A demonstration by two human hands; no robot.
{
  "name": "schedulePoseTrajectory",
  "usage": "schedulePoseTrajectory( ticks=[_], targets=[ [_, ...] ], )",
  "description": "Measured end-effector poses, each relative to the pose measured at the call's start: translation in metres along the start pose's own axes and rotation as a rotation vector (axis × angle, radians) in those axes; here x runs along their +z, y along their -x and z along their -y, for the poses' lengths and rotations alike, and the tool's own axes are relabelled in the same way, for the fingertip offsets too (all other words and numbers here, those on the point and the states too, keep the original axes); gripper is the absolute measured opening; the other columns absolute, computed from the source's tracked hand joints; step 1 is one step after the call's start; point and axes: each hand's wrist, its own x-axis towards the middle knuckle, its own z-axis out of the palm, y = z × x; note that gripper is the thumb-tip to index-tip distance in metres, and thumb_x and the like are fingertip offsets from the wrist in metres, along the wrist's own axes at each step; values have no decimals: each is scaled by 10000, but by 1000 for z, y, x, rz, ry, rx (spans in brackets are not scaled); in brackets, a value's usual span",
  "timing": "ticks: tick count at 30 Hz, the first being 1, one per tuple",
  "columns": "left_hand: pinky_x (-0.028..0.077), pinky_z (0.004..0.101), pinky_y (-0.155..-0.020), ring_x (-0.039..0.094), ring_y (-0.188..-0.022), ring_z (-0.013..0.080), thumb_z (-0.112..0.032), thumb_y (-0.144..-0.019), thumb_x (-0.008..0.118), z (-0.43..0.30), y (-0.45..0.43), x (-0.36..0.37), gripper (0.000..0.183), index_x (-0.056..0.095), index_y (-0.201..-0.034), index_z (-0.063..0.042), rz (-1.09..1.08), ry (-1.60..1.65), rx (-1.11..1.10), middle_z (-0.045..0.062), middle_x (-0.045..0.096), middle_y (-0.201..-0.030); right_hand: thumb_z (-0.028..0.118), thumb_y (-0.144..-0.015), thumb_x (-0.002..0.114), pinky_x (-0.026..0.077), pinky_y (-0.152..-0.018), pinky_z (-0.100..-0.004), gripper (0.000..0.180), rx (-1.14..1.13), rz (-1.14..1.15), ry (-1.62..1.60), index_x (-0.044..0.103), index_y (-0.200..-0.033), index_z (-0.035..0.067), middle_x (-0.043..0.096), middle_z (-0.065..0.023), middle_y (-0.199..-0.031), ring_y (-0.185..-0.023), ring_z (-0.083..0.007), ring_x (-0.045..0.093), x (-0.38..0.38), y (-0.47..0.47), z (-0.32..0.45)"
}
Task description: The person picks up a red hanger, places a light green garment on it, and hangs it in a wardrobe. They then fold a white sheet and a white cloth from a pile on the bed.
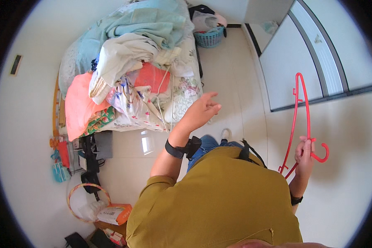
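Note:
My right hand [304,152] grips a red plastic clothes hanger [308,114] near its hook, at the right by the wall. Its long body points up and away from me. My left hand [204,108] holds nothing, its fingers apart, over the floor beside the bed's near corner. Left of that hand, a pale clothes hanger [159,105] lies on the bed among piled clothes and bedding. The pile includes a white garment [121,59], a coral cloth [80,99], a red cloth [150,77] and a light green blanket [145,24].
A blue plastic basket [209,38] with clothes stands past the bed. A sliding door panel [291,59] is at the upper right. Lower left are a rack [76,158] with bags, a hula hoop [68,200] and an orange and white package [116,214].

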Motion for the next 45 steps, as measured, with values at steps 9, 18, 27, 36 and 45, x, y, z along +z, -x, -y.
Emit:
schedulePoseTrajectory(
  ticks=[9, 18, 27, 36, 45],
  targets=[
    [535, 323, -779, 622, -1012, 216, -229, -945, 598, -6, -150, -81, 655, 237, -1460, -42, -515, 268, -79, 215, 553, -1288, 235, -1022, 423, 219, -476, -213, 248, -126, 391, 156, 572, -985, 40, 393, 45, -615, -531, -35, 316, 104, -218, 60],
    [473, 354, -931, 567, -1146, 297, -223, -927, 617, 9, -322, -199, 686, 233, -1444, 13, -869, 346, 31, 310, 495, -1305, 267, -1034, 415, 187, -422, -188, 240, -168, 540, 219, 537, -998, 63, 407, 45, -611, -484, -14, 288, 236, -412, 123],
    [485, 355, -900, 597, -1102, 308, -259, -903, 638, -87, -385, -311, 733, 229, -1441, 25, -935, 314, 158, 299, 532, -1278, 250, -1031, 430, 201, -419, -182, 223, -89, 744, 67, 532, -1034, 52, 430, 32, -624, -485, -14, 310, 363, -551, 156],
    [445, 423, -967, 529, -1175, 436, -431, -823, 692, -19, -480, -429, 943, 171, -1460, 28, -1412, -343, -343, 322, 508, -1295, 287, -1009, 485, 219, -417, -180, 232, 9, 1094, 97, 549, -1007, 65, 440, 28, -619, -469, -20, 318, 530, -683, 186],
    [437, 414, -1004, 506, -1186, 457, -431, -705, 776, 80, -535, -560, 1129, 74, -1461, 29, -1741, -38, -1029, 324, 432, -1337, 264, -1015, 479, 229, -432, -180, 207, 31, 1242, 243, 556, -976, 76, 447, 33, -610, -488, -23, 342, 668, -818, 222]
  ],
)
